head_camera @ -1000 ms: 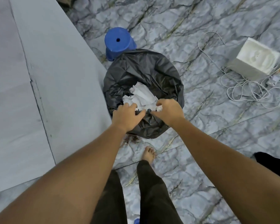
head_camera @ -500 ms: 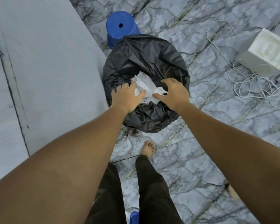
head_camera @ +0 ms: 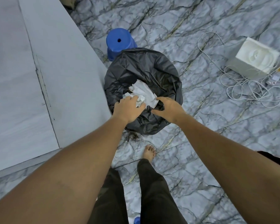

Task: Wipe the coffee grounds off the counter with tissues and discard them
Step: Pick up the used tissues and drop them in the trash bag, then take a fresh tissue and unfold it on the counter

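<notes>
A bin lined with a black bag (head_camera: 145,68) stands on the floor beside the grey counter (head_camera: 31,78). White crumpled tissues (head_camera: 145,92) lie in the bag's opening. My left hand (head_camera: 129,109) is over the near rim, its fingers and thumb curled on a crumpled wad of the tissues. To the right of it, my right hand (head_camera: 168,109) hovers over the rim with fingers spread and nothing in it. A dark scatter of coffee grounds (head_camera: 133,136) lies on the floor at the foot of the bin.
A blue stool (head_camera: 120,41) stands just behind the bin. A white box (head_camera: 257,57) and a tangle of white cables (head_camera: 242,89) lie on the marble floor at the right. My bare foot (head_camera: 149,152) is close to the bin.
My right hand has let go of the tissues and opened its fingers. The tissues sit lower in the bag. My left hand stays on the wad.
</notes>
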